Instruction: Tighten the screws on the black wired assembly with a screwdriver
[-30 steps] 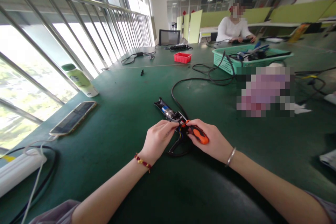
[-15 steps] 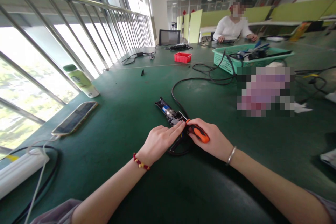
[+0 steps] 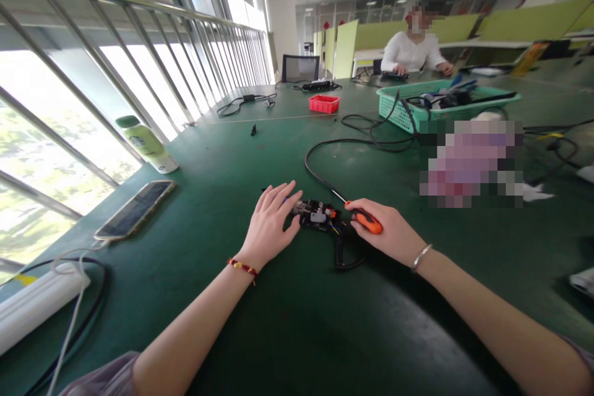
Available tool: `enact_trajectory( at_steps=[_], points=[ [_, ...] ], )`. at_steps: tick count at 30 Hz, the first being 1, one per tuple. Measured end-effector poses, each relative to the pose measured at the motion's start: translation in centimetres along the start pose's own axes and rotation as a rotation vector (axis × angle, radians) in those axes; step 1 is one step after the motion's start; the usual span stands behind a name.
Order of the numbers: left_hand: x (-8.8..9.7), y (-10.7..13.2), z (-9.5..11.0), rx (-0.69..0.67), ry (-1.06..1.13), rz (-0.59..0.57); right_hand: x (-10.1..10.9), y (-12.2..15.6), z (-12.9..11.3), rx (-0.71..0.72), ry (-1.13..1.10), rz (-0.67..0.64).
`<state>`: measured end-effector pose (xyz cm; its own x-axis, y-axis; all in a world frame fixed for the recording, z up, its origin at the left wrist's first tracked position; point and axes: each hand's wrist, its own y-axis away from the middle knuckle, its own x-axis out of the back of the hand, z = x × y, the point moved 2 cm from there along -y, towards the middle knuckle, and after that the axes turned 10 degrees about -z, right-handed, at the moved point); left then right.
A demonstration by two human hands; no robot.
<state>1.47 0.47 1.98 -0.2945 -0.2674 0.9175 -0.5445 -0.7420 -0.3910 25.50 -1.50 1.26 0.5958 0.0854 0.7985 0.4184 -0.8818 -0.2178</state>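
Note:
An opened black corded device (image 3: 319, 215) with exposed inner parts and small coloured wires lies on the green table in front of me. Over its left end is my left hand (image 3: 271, 219), fingers spread, covering that end; whether the fingertips press on it I cannot tell. My right hand (image 3: 390, 226) is closed round the orange-and-black handle of a screwdriver (image 3: 370, 221), beside the device's right end. The shaft points up and left, close to the black cable (image 3: 320, 176). Below the device a loop of black cord (image 3: 341, 260) rests on the table.
A green basket (image 3: 399, 112) of parts stands at the back right, near a red tray (image 3: 323, 104). A small black piece (image 3: 253, 130) lies farther back. On the left are a phone (image 3: 137, 209), a bottle (image 3: 147, 143) and a white power strip (image 3: 39, 303). A person (image 3: 413, 52) sits opposite.
My left hand has lifted its fingers from the middle of the device and spread them over its left end. The device has turned more level. My right hand moved slightly right and up with the screwdriver.

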Motion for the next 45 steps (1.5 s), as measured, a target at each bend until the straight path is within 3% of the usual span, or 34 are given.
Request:
enact_trajectory(
  at_steps=[6,10,15,23,27,40,45],
  points=[
    [-0.8,0.3,-0.9,0.092,0.031,-0.112,0.5,0.0,0.1,-0.051,-0.159,0.103],
    [-0.2,0.4,-0.8,0.148,0.017,-0.105,1.1,0.6,-0.6,-0.044,-0.305,0.307],
    [-0.1,0.2,0.0,0.232,0.025,-0.118,2.2,2.1,-2.0,0.032,-0.332,0.592],
    [-0.3,0.2,0.5,0.21,0.04,-0.129,1.6,2.0,-2.0,-0.03,-0.459,0.533],
    [-0.2,0.3,0.4,0.189,0.038,-0.142,1.4,1.9,-2.3,0.004,-0.526,0.51],
    [0.1,0.3,0.6,0.174,0.038,-0.167,1.5,1.9,-2.3,-0.03,-0.535,0.47],
    [0.2,0.3,0.6,0.159,0.057,-0.173,1.5,2.0,-2.2,-0.006,-0.478,0.517]
  ],
)
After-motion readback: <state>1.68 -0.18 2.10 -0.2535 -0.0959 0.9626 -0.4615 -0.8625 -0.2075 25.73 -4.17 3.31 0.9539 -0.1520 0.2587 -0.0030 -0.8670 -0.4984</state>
